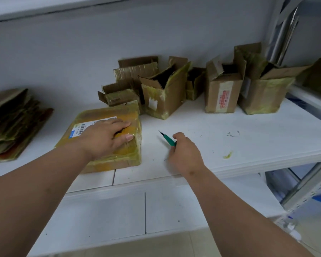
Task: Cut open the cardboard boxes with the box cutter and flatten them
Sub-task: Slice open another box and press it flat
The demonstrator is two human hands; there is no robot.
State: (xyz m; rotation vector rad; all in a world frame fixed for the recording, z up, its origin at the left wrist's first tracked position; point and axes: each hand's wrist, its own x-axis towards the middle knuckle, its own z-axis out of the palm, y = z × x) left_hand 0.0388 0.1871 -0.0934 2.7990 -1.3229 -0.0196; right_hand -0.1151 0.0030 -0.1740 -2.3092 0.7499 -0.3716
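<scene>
- Left hand (pixel 102 138) flat, fingers straight, pressing taped box (pixel 107 138) on shelf (pixel 230 145).
- Right hand (pixel 183 153) grips green box cutter (pixel 168 139) just right of that box, blade up.
- Opened boxes (pixel 174 89) behind it.

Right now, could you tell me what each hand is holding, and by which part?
The right hand grips the green box cutter by the rear of its handle, blade pointing away. The left hand holds nothing; it presses flat on the taped box.

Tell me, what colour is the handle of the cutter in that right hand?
Green; the box cutter in the right hand shows plainly in the head view.
</scene>
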